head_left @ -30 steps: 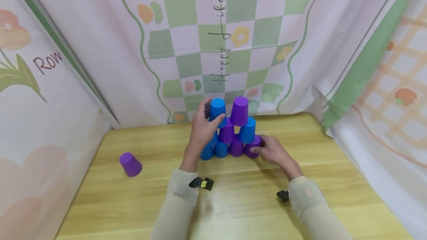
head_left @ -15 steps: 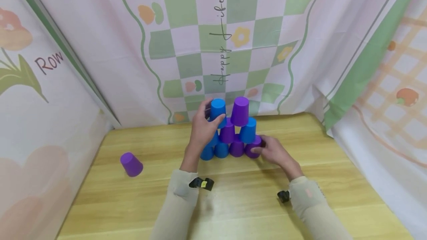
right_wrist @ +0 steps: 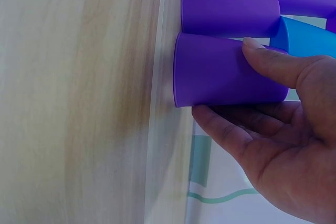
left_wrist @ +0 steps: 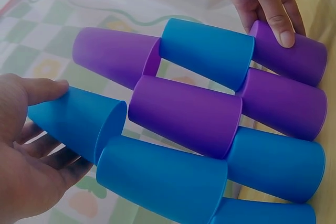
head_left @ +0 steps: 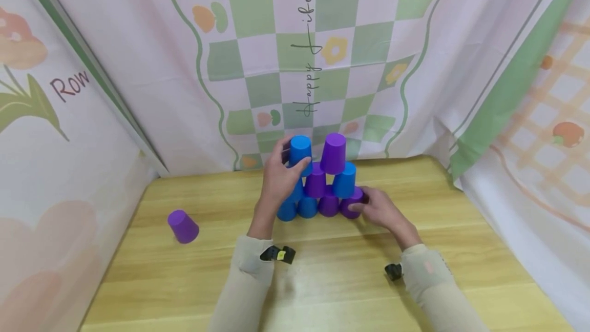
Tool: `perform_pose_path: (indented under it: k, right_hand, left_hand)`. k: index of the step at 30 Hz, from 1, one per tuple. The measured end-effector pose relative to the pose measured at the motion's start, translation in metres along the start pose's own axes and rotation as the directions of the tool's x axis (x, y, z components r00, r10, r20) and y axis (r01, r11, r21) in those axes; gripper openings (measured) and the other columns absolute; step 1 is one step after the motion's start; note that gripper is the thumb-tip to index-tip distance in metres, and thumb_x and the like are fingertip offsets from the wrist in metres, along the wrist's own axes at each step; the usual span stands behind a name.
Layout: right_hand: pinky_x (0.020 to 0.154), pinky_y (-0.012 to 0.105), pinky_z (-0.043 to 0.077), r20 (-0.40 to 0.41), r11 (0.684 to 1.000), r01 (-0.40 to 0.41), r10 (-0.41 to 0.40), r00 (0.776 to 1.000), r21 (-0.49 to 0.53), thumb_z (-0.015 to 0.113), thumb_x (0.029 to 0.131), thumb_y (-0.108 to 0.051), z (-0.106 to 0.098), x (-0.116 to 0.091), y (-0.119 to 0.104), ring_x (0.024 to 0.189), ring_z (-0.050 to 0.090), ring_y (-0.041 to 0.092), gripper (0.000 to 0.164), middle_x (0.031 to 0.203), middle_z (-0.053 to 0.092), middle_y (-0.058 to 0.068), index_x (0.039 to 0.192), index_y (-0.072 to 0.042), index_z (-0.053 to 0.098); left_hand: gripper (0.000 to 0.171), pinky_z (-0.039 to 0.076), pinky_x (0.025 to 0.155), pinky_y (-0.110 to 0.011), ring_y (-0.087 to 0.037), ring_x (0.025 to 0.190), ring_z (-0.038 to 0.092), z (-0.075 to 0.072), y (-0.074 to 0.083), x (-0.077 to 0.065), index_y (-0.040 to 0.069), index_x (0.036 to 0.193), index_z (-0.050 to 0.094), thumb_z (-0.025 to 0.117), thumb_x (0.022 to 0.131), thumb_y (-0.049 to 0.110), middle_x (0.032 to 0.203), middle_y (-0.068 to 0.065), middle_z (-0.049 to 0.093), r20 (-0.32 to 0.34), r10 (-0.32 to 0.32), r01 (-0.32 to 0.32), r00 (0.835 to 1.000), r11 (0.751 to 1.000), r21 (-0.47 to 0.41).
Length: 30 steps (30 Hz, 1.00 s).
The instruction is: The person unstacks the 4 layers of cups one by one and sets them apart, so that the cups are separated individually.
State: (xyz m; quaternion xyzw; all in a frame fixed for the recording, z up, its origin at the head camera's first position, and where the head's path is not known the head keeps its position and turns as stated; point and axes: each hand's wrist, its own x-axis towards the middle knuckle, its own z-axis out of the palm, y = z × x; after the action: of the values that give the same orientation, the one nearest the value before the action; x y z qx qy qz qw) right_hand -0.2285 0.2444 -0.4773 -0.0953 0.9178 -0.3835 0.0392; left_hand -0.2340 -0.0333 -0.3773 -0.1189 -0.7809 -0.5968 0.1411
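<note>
Blue to the touch of the left hand [head_left: 279, 180], the upper-left cup [head_left: 300, 150] is gripped with the thumb across its near side and the fingers behind, its rim at the tops of the second-row blue cup [left_wrist: 163, 174] and the middle purple cup [left_wrist: 184, 114]; whether they bear its weight, I cannot tell. As I judge it, that is the weak spot: a finger dragging on release, or an off-centre rim, could tip it against the top purple cup [head_left: 333, 154] just beside it. The right hand [head_left: 381, 209] pinches the end purple cup [head_left: 348, 203] of the bottom row; too hard a squeeze or a sideways nudge there could shift the base and bring the upper rows down. The whole stack stands mouth-down toward the desk's back edge, so tumbling cups might roll against the cloth. One lone purple cup [head_left: 183, 226] stands well apart, near the desk's left edge. The desk [head_left: 332, 286] has a pale wood grain with a faint sheen. Behind its back edge drops a green-and-white checked hanging [head_left: 251, 12], its "Happy Life" lettering turned sideways; a floral cloth [head_left: 27, 178] reading "Row" hangs past the left edge, an orange-checked cloth [head_left: 548, 117] past the right.
</note>
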Motion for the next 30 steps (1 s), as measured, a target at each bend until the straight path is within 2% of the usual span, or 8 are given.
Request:
perform_pose_path:
  k: [16, 25, 30]
  right_hand:
    - [0.091, 0.051, 0.06, -0.008, 1.0, 0.01, -0.01, 1.0, -0.005, 0.076, 0.096, -0.019, 0.0, 0.002, 0.002, 0.102, 0.071, 0.031, 0.045, 0.114, 0.075, 0.021, 0.132, 0.006, 0.065]
    - [0.089, 0.049, 0.06, 0.0, 1.0, 0.002, -0.002, 1.0, 0.0, 0.075, 0.097, -0.02, 0.0, 0.001, 0.001, 0.102, 0.071, 0.031, 0.045, 0.115, 0.075, 0.02, 0.132, 0.004, 0.065]
    - [0.086, 0.047, 0.06, -0.001, 1.0, 0.003, -0.003, 1.0, -0.001, 0.076, 0.097, -0.021, 0.0, 0.002, 0.002, 0.099, 0.07, 0.029, 0.042, 0.112, 0.075, 0.019, 0.129, 0.004, 0.067]
  left_hand:
    - [0.059, 0.05, 0.113, -0.054, -0.037, 0.13, 0.063, -0.009, 0.001, -0.004, 0.01, 0.149, 0.053, 0.079, 0.096, 0.015, 0.142, -0.014, 0.064, -0.039, 0.057, -0.058, 0.998, 0.998, -0.026]
    - [0.06, 0.05, 0.114, -0.053, -0.036, 0.131, 0.063, -0.014, 0.0, -0.008, 0.013, 0.149, 0.054, 0.08, 0.095, 0.016, 0.144, -0.012, 0.064, -0.075, 0.029, -0.03, 0.997, 0.999, -0.012]
    - [0.061, 0.05, 0.114, -0.054, -0.037, 0.13, 0.063, -0.021, 0.0, -0.012, 0.011, 0.15, 0.053, 0.079, 0.096, 0.017, 0.144, -0.013, 0.064, -0.095, 0.025, -0.027, 0.995, 1.0, -0.01]
